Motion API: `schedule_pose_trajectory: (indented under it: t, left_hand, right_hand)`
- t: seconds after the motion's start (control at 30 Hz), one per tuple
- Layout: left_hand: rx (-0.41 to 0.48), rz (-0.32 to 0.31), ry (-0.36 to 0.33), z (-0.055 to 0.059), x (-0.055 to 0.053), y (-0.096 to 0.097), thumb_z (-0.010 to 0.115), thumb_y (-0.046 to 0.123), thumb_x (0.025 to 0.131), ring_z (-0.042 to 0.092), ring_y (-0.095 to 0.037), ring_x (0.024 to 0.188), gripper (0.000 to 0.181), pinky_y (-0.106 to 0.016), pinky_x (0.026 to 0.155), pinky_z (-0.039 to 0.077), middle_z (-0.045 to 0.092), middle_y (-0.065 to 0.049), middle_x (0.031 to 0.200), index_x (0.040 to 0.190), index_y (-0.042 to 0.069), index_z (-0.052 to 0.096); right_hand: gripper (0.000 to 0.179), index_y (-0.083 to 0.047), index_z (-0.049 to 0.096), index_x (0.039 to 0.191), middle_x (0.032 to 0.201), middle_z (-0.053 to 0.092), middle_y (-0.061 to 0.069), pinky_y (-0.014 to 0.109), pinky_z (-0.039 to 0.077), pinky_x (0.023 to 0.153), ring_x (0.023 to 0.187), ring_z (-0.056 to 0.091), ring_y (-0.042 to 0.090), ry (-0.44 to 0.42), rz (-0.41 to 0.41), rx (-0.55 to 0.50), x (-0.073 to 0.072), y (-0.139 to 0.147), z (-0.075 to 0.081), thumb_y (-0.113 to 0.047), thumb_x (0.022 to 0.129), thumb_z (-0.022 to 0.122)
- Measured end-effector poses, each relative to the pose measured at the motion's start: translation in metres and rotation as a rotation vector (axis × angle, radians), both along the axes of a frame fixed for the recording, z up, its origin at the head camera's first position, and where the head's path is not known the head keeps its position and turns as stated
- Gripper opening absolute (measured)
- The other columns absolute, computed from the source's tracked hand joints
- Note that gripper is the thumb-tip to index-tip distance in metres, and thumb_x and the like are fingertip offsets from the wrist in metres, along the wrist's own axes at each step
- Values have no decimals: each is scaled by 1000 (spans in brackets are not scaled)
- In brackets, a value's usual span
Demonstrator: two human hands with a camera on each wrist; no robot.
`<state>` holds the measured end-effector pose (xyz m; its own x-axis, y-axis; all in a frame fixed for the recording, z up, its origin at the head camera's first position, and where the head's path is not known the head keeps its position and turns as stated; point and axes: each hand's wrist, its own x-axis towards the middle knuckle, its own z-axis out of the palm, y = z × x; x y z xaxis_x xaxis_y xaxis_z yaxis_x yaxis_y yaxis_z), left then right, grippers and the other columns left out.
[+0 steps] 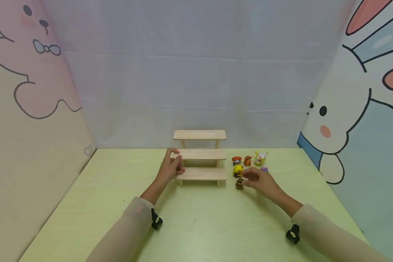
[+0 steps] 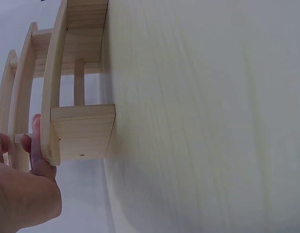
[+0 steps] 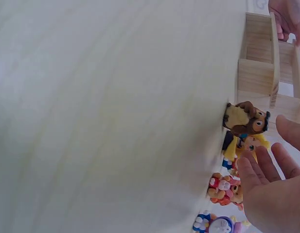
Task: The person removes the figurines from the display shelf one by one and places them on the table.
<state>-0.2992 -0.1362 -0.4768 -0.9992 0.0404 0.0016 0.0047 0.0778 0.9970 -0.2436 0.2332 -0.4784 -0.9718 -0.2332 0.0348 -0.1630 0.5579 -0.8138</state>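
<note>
A three-tier wooden display stand (image 1: 201,154) stands upright on the table. My left hand (image 1: 171,168) grips its left end at the middle and lowest boards; in the left wrist view its fingers (image 2: 38,145) lie against the lowest board's end. My right hand (image 1: 261,183) is beside the toy figures, thumb and fingers spread around the brown owl figurine (image 3: 244,118). A gap shows between those fingers and the owl in the right wrist view. Behind the owl is a yellow-haired figurine (image 1: 237,170). The right hand partly hides the figures beyond it.
Farther back sit a red-topped figurine (image 1: 237,160), an orange striped figurine (image 1: 247,160) and a white and yellow figurine (image 1: 260,158). A purple figurine (image 1: 265,169) shows past the right hand. Fabric walls with cartoon animals border the table (image 1: 196,225).
</note>
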Motion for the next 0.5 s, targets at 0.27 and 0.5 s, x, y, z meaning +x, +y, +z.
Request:
schedule_pose_trajectory:
  t: [0.27,0.5]
  left_hand:
    - [-9,6,4,0,1,-1,55,24,109,69,-17,66,23,-27,60,61,57,-8,76,128,18,45]
    - [16,-13,38,-5,2,-5,56,26,109,71,-18,67,27,-28,62,63,58,-6,75,131,13,47]
  right_hand:
    - [31,0,68,125,119,72,16,45,61,85,107,71,34,136,-80,113,0,4,17,-19,102,69]
    - [30,-3,67,127,124,70,18,50,60,89,113,68,37,264,-84,178,-3,3,21,-18,102,69]
